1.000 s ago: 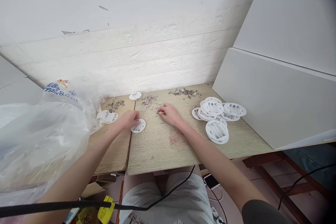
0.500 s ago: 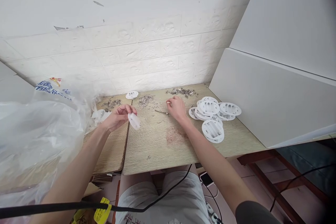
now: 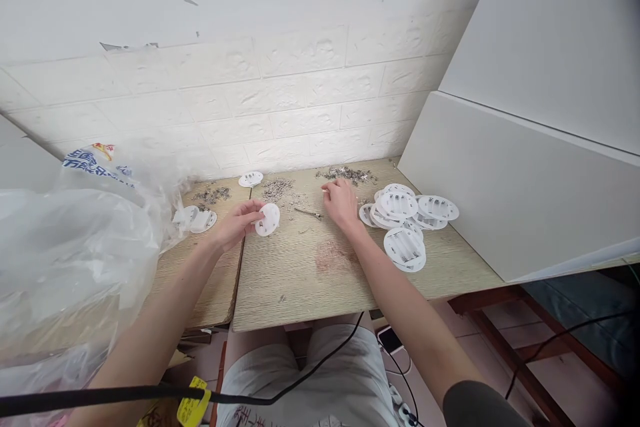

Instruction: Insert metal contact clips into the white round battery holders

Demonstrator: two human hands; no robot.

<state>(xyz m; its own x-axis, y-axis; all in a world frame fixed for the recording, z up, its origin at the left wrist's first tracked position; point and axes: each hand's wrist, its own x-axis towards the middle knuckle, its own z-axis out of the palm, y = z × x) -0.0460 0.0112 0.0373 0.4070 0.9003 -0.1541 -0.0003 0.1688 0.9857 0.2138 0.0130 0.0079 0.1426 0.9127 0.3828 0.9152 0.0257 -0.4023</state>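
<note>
The left hand [image 3: 235, 227] has its fingers closed on a white disc [image 3: 270, 220], pinching the left rim and holding it tilted over the counter [image 3: 300, 287]. It looks like thin plastic: light, stiff, perhaps slippery, likely to crack if bent hard; the rim seems the best hold, clear of the dark marks on its face. Right of those fingers lies a thin tool [image 3: 308, 213]. Farther right, the right hand [image 3: 343, 203] has curled fingers; whether they grip anything cannot be told. Just beyond them lie metal bits [image 3: 355, 176].
</note>
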